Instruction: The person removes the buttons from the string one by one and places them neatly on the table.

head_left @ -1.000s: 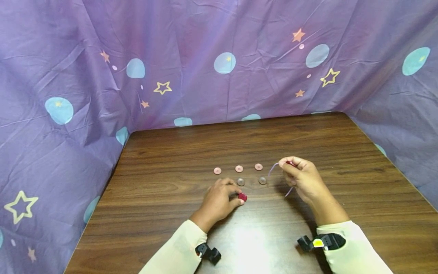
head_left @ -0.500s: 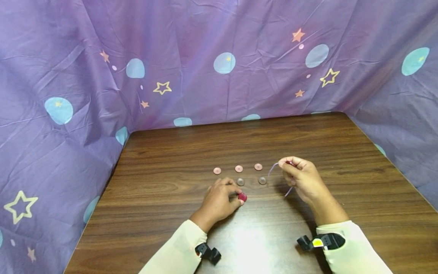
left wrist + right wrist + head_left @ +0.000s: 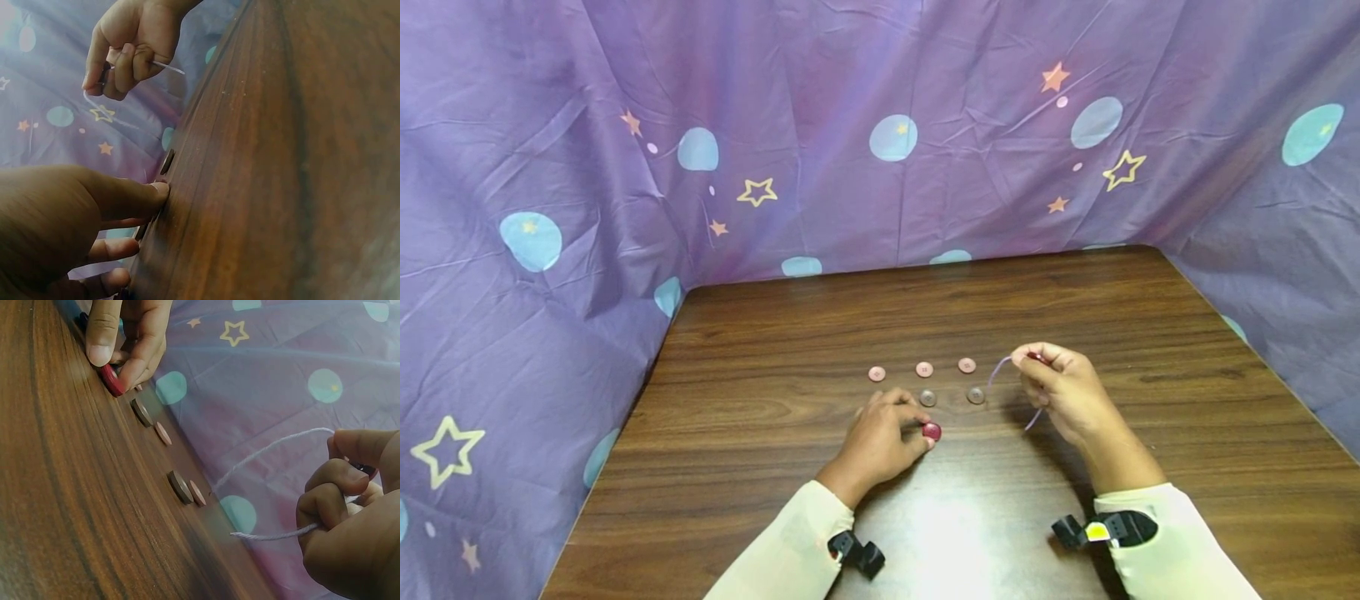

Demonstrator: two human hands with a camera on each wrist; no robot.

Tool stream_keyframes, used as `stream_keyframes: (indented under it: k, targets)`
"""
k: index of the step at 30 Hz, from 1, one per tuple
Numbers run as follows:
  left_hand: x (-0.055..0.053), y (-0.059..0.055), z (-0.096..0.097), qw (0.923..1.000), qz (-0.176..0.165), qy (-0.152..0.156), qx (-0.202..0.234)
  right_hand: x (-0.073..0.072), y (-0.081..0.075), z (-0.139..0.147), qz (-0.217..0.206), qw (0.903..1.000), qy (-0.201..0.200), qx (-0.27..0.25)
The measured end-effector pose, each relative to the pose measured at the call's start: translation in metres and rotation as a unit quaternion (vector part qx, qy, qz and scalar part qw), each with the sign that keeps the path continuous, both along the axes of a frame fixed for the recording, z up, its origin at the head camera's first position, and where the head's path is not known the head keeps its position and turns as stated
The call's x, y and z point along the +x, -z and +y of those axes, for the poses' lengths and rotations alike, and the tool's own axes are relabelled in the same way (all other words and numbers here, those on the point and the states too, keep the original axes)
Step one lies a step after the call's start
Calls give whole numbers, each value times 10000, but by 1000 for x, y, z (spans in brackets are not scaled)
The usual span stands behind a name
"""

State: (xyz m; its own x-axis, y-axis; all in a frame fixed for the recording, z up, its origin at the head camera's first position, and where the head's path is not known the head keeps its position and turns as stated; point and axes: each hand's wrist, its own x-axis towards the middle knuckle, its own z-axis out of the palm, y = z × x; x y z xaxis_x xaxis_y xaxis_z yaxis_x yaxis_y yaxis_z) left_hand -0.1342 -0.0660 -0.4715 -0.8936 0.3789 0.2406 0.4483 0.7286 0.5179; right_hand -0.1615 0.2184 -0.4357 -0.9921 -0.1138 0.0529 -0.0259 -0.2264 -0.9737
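Low over the table, my left hand (image 3: 880,435) pinches a red button (image 3: 932,432) by its edge between thumb and finger. In the right wrist view that red button (image 3: 112,380) stands tilted at the tabletop. Raised to the right, my right hand (image 3: 1062,392) grips a thin lilac string (image 3: 275,445) with curled fingers. One end of the string hangs from the fingertips and the other comes out below the palm. A dark red button (image 3: 1037,358) shows within the right fingers, mostly hidden; whether the string passes through it I cannot tell.
Three pink buttons (image 3: 924,369) lie in a row beyond the left hand. Two grey-brown buttons (image 3: 975,396) lie just nearer. The brown wooden table (image 3: 760,333) meets a purple patterned cloth (image 3: 820,125) at its back and sides.
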Motion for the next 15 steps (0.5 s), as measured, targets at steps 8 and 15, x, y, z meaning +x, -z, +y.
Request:
stream_keyframes:
  k: [8,15]
  targets:
    - [0,0,0,10000,-45,-20,-32,0,2,2,88,9999,-106,-47]
    - [0,1,0,10000,11,-4,-75,-1,1,2,165,9998,-114,-32]
